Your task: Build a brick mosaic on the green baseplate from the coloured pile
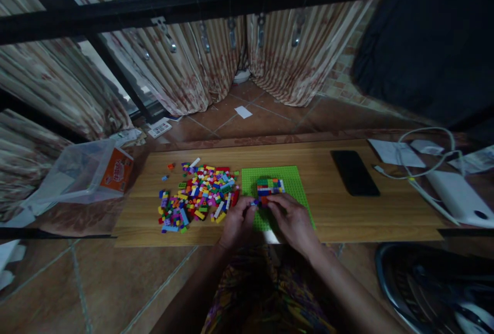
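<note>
A bright green baseplate (301, 195) lies on the wooden board in front of me. On it stands a small block of joined toy bricks (270, 186) in green, white, blue and orange. My left hand (238, 219) is closed in a pinch at the plate's left side, with a small blue toy brick (253, 203) at its fingertips. Close beside it, my right hand (292, 219) has its thumb and fingertips closed around a red toy brick (264, 200) at the near edge of the joined block. Whether the red brick is attached there, I cannot tell.
Loose toy bricks (204, 190) in many colours spread left of the plate on the wooden board (320, 179). A black phone (355, 173) lies to the right, near a white cable (417, 174) and a white power bank (461, 197). A clear plastic box (83, 169) stands at left.
</note>
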`<state>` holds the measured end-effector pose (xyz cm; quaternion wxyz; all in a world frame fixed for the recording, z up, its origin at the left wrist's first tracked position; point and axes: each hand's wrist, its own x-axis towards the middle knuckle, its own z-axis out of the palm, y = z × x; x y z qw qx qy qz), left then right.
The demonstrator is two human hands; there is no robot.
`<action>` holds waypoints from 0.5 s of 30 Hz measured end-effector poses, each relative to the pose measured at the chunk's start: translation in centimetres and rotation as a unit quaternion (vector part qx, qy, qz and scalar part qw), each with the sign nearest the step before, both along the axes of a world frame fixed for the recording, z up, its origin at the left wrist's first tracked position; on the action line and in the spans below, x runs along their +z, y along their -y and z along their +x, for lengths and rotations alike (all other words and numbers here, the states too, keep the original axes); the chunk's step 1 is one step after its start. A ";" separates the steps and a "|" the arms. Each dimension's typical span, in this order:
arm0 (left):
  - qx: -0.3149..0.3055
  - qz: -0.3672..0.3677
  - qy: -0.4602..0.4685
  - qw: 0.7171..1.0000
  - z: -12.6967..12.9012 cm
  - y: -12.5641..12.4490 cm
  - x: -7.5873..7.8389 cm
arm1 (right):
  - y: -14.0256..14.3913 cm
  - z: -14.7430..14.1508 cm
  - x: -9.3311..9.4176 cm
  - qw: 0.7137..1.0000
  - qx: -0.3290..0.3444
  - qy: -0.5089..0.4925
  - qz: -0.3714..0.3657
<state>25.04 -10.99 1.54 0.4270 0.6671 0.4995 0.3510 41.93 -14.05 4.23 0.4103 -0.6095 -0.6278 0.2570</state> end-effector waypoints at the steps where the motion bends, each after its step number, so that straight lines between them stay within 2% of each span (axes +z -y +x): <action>1: -0.001 -0.003 0.007 1.000 0.0 0.0 0.0 | 0.1 -0.4 0.1 1.000 0.005 -0.001 -0.003; 6: -0.014 -0.011 0.047 0.999 -0.1 0.0 -0.3 | -0.6 -1.2 0.2 1.000 0.026 -0.002 -0.003; 15: -0.028 0.001 0.057 0.998 -0.4 -0.1 -0.6 | -1.3 -1.2 0.4 0.997 0.067 -0.022 -0.039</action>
